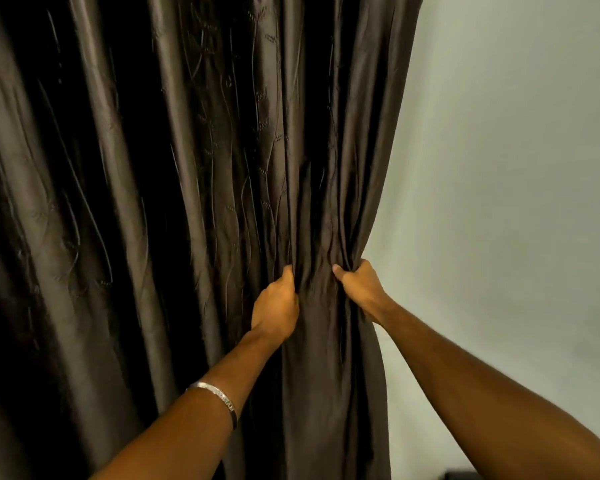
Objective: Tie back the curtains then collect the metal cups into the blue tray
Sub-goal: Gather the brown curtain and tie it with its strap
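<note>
— Why has the person got both hands bunched into the curtain (222, 168) like that?

— To gather it, I'd say. The left hand (275, 308) is closed on a fold from one side, and the right hand (359, 289) is clamped on the outer edge from the other. Between them the dark cloth is squeezed into a narrow waist, with the pleats fanning out above and hanging loose below.

— So each grip is shut on fabric, not just resting against it?

— Yes, fingers curled in and buried in the folds, thumbs on top. You need the width drawn into one bundle before any tie can go round it.

— And the tie itself?

— I can't see one: no cord, no hook on the pale wall (516, 168) beside it. It may be hidden behind the cloth.

— That silver thing on the left forearm?

— Just a bracelet (219, 398).

— The cups and the blue tray?

— Nowhere in view from here. By my reckoning the curtain step is only underway, and the collecting hasn't begun.
</note>
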`<state>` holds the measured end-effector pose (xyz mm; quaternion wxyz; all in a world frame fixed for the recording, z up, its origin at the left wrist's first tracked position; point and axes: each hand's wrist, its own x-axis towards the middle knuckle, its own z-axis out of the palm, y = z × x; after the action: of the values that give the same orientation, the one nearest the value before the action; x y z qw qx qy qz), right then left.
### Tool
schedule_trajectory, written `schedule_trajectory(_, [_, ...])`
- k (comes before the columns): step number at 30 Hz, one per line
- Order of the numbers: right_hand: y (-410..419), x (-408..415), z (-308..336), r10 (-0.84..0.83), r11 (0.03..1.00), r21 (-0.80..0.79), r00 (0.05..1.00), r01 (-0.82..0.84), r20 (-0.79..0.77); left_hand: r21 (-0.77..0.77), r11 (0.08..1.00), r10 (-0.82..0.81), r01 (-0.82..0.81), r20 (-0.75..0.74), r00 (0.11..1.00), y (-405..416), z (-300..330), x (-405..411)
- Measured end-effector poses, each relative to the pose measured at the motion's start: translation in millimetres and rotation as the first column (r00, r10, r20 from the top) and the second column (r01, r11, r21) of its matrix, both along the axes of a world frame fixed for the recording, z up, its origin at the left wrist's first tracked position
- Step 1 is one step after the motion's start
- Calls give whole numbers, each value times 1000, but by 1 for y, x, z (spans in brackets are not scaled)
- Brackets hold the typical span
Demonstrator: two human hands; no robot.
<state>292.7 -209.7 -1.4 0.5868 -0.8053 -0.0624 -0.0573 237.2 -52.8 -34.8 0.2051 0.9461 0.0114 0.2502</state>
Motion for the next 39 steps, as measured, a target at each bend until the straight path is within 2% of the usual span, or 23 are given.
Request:
schedule_trajectory(4, [11,-7,-8,19,986,164,995,-35,96,39,998,40,-39,-29,999,-12,-4,-11])
schedule_trajectory(7, [25,-21,-8,194,936,272,972,-224,133,151,988,46,-39,-45,998,-20,-3,-18])
schedule_trajectory(9, [34,-25,-10,263,927,235,954,-291,143,166,986,26,-18,-43,999,-21,-5,-20])
schedule_trajectory(11, [40,-25,-7,190,966,150,972,-210,139,157,987,-34,36,-11,999,-20,-7,-23])
schedule_trajectory(14, [39,-21,-5,13,996,83,991,-24,131,242,960,-191,139,208,959,-7,-13,-36])
schedule_trajectory(15, [37,-21,-4,-4,996,89,993,-7,122,279,955,-179,97,287,941,1,-16,-39])
schedule_trajectory(17, [31,-17,-3,-8,996,86,995,-1,101,260,961,-30,-96,440,897,16,-16,-49])
schedule_trajectory(19, [26,-13,-2,-26,995,95,995,18,93,160,950,138,-267,553,822,33,-13,-61])
schedule_trajectory(21, [26,-11,-1,-42,991,130,995,30,91,49,936,253,-350,598,760,51,-7,-71])
schedule_trajectory(23, [34,-14,-1,-20,987,162,996,6,87,-75,944,309,-321,545,779,73,-4,-76])
schedule_trajectory(26, [52,-29,-2,65,968,235,992,-90,110,-211,974,162,-88,366,916,92,-5,-75])
schedule_trajectory(30, [80,-57,6,373,839,399,925,-369,70,-111,992,-35,67,264,964,85,-17,-70])
schedule_trajectory(33, [102,-68,12,536,778,370,844,-508,31,-103,970,-202,222,172,964,67,-27,-68])
schedule_trajectory(36, [115,-64,12,476,804,410,879,-431,-10,-125,958,-241,258,133,961,64,-26,-64])
schedule_trajectory(38, [117,-58,12,387,816,468,922,-340,-5,4,978,-206,210,208,956,71,-22,-67])
schedule_trajectory(39, [116,-55,13,327,828,482,945,-287,0,92,987,-151,131,279,948,77,-19,-70])
